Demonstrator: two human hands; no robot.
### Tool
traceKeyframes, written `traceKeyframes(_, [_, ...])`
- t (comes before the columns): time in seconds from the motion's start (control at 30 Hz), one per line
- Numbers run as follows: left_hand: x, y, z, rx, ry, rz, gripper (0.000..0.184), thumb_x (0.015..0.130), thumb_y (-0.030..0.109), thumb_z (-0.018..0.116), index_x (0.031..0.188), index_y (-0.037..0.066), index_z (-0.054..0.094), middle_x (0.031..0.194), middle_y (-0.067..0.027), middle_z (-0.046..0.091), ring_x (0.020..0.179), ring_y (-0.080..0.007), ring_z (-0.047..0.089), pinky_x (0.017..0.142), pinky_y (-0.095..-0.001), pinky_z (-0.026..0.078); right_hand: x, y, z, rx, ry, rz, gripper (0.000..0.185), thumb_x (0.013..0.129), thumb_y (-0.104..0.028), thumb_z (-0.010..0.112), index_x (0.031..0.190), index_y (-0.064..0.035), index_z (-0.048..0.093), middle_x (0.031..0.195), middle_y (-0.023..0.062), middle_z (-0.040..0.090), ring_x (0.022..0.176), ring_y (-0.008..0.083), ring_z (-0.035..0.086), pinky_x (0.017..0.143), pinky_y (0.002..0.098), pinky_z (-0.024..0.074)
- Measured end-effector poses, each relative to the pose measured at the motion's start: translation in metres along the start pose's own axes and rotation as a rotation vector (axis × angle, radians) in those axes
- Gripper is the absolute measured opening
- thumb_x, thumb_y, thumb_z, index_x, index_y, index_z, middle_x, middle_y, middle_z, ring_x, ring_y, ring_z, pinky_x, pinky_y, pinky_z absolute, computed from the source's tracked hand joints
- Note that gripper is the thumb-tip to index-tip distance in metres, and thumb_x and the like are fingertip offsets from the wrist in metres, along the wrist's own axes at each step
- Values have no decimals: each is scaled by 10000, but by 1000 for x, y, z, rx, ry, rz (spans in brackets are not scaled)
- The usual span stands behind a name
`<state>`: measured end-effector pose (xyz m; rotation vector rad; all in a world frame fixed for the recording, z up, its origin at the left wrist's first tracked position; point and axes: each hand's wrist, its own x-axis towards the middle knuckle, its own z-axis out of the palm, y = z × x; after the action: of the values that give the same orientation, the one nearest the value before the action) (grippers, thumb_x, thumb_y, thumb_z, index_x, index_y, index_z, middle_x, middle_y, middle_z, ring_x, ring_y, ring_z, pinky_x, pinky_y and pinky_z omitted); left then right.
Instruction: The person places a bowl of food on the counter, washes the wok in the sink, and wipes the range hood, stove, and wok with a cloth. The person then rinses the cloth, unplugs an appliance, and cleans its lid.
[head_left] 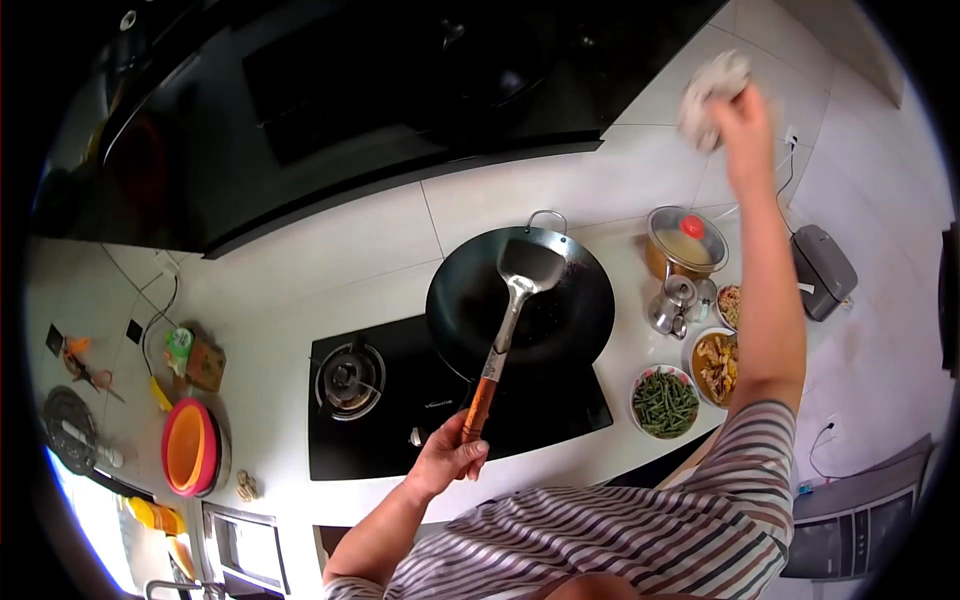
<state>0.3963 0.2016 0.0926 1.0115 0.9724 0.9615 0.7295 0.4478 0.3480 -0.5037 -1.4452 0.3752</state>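
Observation:
My left hand (448,458) is closed round the wooden handle of a metal spatula (505,325). The spatula's blade lies over the inside of a dark wok (460,295), which sits on the right burner of the black gas stove (400,380). Raised to the upper right, in front of the tiled wall, my right hand (742,118) grips a pale cloth (713,95), slightly blurred. Its forearm stretches above the right part of the counter and partly covers the bowls there.
On the right stand a lidded pot (685,245), a metal jug (668,305), a bowl of green beans (665,402) and a bowl of yellowish food (717,368). Red and orange basins (190,447) are at left. A black range hood (400,90) hangs above.

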Motion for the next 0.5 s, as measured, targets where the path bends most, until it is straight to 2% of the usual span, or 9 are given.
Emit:
traceKeyframes(0.07, [2,8,2,149,62,-112,465,821,113,612,1225,50,391,645,-8,529,523,-76,537,420,-190,351,-57,16,26,-99,-153,247,159,845,-128,534,990,-63,525,821,3,605,709,120,576,640,280,482])
traceKeyframes(0.13, [5,9,3,223,58,-188,433,815,112,611,1196,42,418,642,-3,528,547,-73,556,429,-190,359,-136,48,65,-178,-352,126,181,813,-176,570,952,-66,530,838,56,603,742,189,587,653,344,479])
traceKeyframes(0.2, [8,10,8,632,195,-140,372,782,138,624,1111,28,487,674,-62,576,581,-161,603,482,-258,433,-201,59,99,-368,-603,80,229,725,-211,628,882,-67,545,884,115,549,779,307,567,645,387,471])
traceKeyframes(0.23, [8,4,8,640,186,-144,372,782,138,624,1111,28,487,674,-62,576,581,-161,603,482,-258,433,-214,63,113,-601,-500,-296,195,711,-174,609,858,-72,533,885,95,515,761,307,551,624,395,471])
traceKeyframes(0.27, [6,-7,5,802,260,-67,371,766,163,638,1085,29,506,704,-100,594,608,-220,610,527,-299,457,-223,69,123,-540,-454,-303,167,710,-146,590,841,-70,520,847,86,498,742,292,546,625,382,475])
traceKeyframes(0.33, [4,-19,-3,945,383,-30,389,725,221,661,1049,46,535,776,-187,612,697,-349,601,631,-384,486,-229,94,138,-529,-370,-76,140,740,-151,563,842,-72,510,837,126,545,713,337,568,592,418,479])
traceKeyframes(0.4, [-9,-20,-4,993,407,-9,385,723,224,661,1043,47,540,762,-185,611,696,-342,605,624,-382,486,-220,121,145,-571,-343,247,148,776,-211,526,853,-85,511,797,167,590,718,360,592,570,463,472])
traceKeyframes(0.47, [-22,-14,-4,1076,442,121,357,719,201,656,1027,55,553,737,-183,605,692,-332,612,612,-368,488,-193,130,129,-551,-345,464,259,784,-297,497,900,-72,547,759,186,594,769,356,594,639,445,466])
traceKeyframes(0.5, [-26,-5,-4,1072,458,125,357,719,201,656,1027,55,553,737,-183,605,692,-332,612,612,-368,488,-194,183,121,-401,-262,496,251,778,-257,481,871,-33,548,712,170,587,698,326,593,634,407,451])
